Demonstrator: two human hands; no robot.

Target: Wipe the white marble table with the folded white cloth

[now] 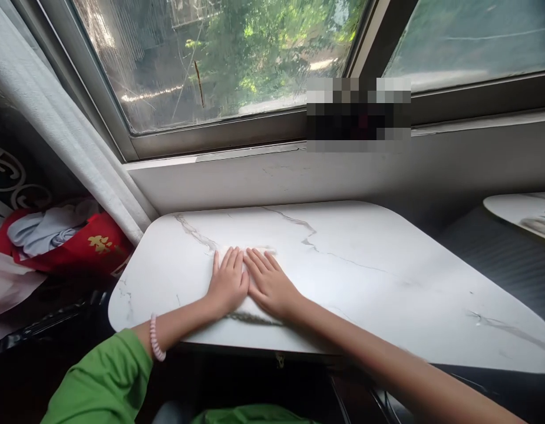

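Both hands lie side by side, palms down, on a white cloth (251, 307) on the white marble-patterned table (352, 282). My left hand (228, 281) is flat with its fingers stretched forward, a pink coiled band around the forearm. Close against it, my right hand (272, 284) presses down too, its fingers pointing forward and to the left. The cloth is mostly hidden under the hands; only small parts show between and beyond them.
A red bag (93, 244) with grey cloth in it stands left of the table, below a white curtain (64, 112). Behind the table is a wall under a window (237, 59). Another white surface (526, 212) is at the far right.
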